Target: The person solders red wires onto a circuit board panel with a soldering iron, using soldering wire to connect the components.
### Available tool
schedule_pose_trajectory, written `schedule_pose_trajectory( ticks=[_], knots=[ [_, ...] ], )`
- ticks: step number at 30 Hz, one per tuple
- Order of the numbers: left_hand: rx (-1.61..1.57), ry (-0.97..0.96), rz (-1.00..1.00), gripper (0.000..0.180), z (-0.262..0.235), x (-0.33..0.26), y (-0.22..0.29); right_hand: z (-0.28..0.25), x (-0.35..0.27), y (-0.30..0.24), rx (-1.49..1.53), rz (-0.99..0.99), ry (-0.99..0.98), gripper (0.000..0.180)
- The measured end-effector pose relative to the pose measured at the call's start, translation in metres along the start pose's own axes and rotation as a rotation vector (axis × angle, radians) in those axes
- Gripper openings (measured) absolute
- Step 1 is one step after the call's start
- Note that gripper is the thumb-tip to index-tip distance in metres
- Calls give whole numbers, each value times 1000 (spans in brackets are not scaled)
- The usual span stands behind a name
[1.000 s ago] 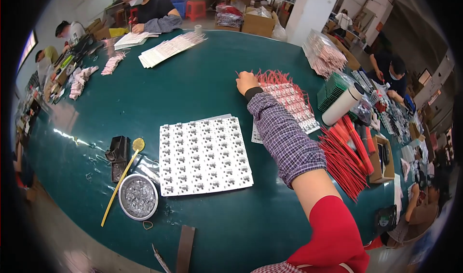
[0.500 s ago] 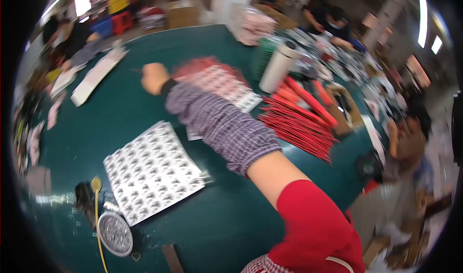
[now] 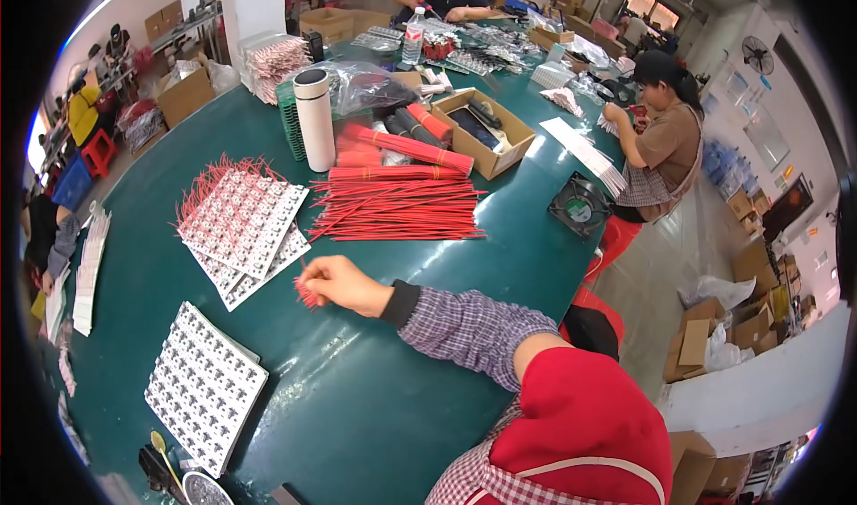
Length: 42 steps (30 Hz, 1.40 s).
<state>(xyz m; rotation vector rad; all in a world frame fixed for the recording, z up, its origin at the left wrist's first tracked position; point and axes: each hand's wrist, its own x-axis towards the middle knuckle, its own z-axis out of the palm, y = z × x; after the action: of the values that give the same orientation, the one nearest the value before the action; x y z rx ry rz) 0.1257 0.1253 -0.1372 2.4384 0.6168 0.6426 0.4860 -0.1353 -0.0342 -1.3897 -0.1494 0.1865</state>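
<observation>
My right hand [image 3: 344, 286] reaches in over the green table, its forearm in a checked sleeve cover. Its fingers are closed around a small bunch of red wires [image 3: 306, 294], whose ends stick out past the fingertips. Just beyond the hand lies a loose pile of straight red wires [image 3: 397, 209]. To its left, white patterned circuit board sheets [image 3: 241, 219] overlap, with red wires standing along their far edge. Nearer to me rests another stack of patterned board sheets [image 3: 203, 389], with no wires visible on it. My left hand is out of sight.
Behind the wires stand a white thermos [image 3: 314, 121], bundled red tubing [image 3: 411, 148] and an open cardboard box [image 3: 486, 135]. A black fan [image 3: 578, 203] lies near the right table edge. At lower left are a yellow-headed tool [image 3: 158, 441] and a bowl [image 3: 205, 489]. Co-workers sit around the table.
The view has swung to the right. My right hand was stretched out past the wired sheets; now it is drawn back near the red wire pile, with a bunch of wires in its fingers.
</observation>
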Motion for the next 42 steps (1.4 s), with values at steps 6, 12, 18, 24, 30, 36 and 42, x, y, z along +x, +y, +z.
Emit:
schedule_pose_trajectory(
  ticks=[6, 12, 18, 24, 30, 36, 42],
  knots=[
    [154, 177, -186, 53, -45, -51, 12, -12, -43, -5, 262, 243, 70, 17],
    [268, 362, -333, 53, -73, -68, 35, 3, -47, -9, 502, 294, 60, 21],
    [160, 295, -409, 54, -69, -62, 59, 6, -55, -13, 755, 334, 181, 26],
    [334, 239, -455, 56, -73, -68, 56, -1, -17, -45, 567, 149, -28, 21],
    [250, 183, -564, 58, -68, -66, 63, -75, 173, -23, -1146, -861, 537, 32],
    [356, 154, -528, 58, -79, -71, 55, -54, 231, -44, -1337, -44, 46, 52],
    [141, 348, -443, 58, -62, -79, 41, -78, 255, -60, -1010, -29, 5, 47]
  ],
)
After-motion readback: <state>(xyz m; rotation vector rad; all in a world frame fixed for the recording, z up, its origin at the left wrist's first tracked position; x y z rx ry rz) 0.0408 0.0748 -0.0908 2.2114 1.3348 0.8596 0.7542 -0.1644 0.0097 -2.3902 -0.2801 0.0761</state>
